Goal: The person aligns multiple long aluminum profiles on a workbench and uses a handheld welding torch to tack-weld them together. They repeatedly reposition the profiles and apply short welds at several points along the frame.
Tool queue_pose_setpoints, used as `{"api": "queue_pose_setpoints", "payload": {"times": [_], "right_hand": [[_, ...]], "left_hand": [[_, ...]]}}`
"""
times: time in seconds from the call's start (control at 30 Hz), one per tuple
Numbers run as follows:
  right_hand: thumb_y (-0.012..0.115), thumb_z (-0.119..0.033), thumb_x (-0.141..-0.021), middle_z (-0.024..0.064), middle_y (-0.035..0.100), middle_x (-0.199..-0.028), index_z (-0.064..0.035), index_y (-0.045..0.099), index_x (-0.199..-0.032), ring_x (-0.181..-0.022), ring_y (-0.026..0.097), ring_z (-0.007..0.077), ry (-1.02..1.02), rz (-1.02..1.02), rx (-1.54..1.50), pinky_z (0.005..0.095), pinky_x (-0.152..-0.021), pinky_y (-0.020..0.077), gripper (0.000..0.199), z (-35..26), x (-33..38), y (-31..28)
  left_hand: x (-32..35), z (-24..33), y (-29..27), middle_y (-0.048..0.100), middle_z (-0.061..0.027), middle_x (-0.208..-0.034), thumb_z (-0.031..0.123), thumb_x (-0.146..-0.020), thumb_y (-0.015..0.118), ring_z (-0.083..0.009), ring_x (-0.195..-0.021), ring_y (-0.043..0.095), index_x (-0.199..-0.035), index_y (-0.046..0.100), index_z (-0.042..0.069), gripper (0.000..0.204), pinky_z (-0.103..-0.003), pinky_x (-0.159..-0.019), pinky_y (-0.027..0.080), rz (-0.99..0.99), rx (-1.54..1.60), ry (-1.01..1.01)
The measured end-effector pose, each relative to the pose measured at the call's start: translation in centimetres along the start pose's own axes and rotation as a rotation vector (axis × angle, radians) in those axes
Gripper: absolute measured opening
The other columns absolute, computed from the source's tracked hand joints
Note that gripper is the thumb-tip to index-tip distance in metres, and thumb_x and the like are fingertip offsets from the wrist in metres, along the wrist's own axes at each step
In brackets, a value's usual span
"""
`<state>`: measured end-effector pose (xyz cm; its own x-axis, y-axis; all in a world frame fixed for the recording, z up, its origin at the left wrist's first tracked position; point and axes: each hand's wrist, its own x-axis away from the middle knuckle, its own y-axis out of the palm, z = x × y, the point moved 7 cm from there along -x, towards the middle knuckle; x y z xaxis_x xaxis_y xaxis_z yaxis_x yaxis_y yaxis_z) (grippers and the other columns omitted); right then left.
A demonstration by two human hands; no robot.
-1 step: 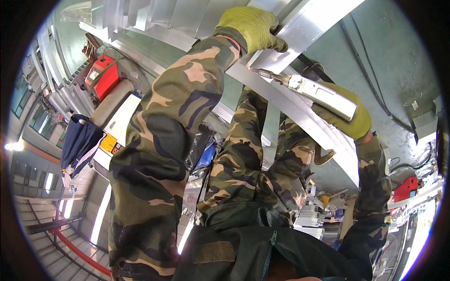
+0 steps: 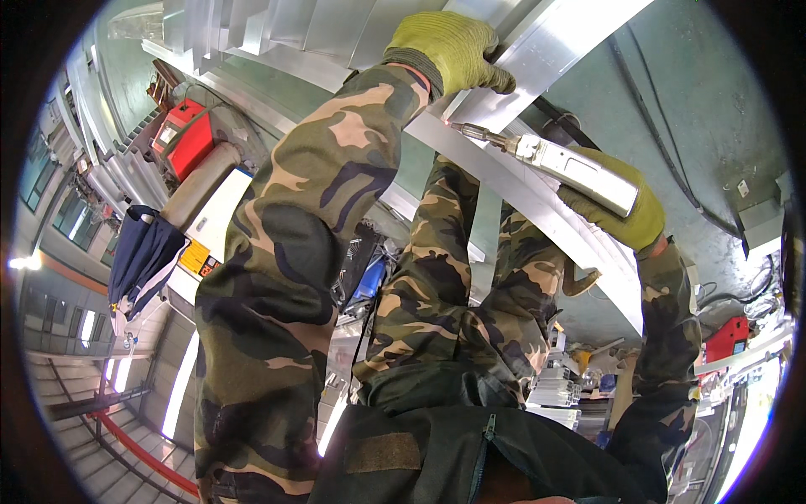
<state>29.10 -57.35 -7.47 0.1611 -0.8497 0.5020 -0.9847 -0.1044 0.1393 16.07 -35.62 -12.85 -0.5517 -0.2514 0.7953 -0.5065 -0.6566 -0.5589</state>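
Note:
My left hand point(image 2: 447, 52), in a yellow-green knit glove, is closed on the shiny metal profile point(image 2: 546, 59) at the top centre; part of its fingers is hidden. My right hand point(image 2: 625, 197), gloved alike, is wrapped round the silver body of a welding gun point(image 2: 579, 175). The gun's narrow nozzle points left, its tip close to the corner where the profile meets a long flat metal bar point(image 2: 504, 186). This bar slants from the centre down to the right, above my legs. Whether the tip touches the metal I cannot tell.
Several metal profiles point(image 2: 311, 34) lie side by side at the top left. A red machine point(image 2: 186, 139) and a dark blue garment point(image 2: 147, 260) are on the left. Black cables point(image 2: 659, 139) run across the green floor point(image 2: 705, 84) on the right, near another red box point(image 2: 727, 338).

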Motion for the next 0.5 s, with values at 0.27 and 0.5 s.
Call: {"api": "queue_pose_setpoints", "payload": {"times": [0.27,0.5], "right_hand": [[0.085,-0.019,-0.088,0.0143,0.077,-0.112,0.0003,0.067,-0.130,-0.097,0.071,0.0151,0.017,-0.015,0.001,0.0319,-0.088,0.0558,0.049,0.44,-0.32,0.02],[0.084,-0.018,-0.089,0.0140,0.076,-0.115,0.0047,0.062,-0.135,-0.100,0.070,0.0157,0.064,-0.038,-0.002,0.0330,-0.090,0.0550,0.056,-0.09,-0.63,0.11]], "left_hand": [[0.08,-0.06,0.37,0.077,-0.0126,-0.110,0.063,-0.082,0.075,-0.0310,-0.102,0.074,-0.120,0.076,0.014,0.062,-0.044,-0.091,0.058,0.009,0.007,-0.023],[0.20,0.11,-0.10,0.077,-0.0127,-0.111,0.064,-0.081,0.076,-0.0324,-0.102,0.074,-0.119,0.076,0.014,0.062,-0.044,-0.090,0.058,-0.025,0.030,-0.021]]}}
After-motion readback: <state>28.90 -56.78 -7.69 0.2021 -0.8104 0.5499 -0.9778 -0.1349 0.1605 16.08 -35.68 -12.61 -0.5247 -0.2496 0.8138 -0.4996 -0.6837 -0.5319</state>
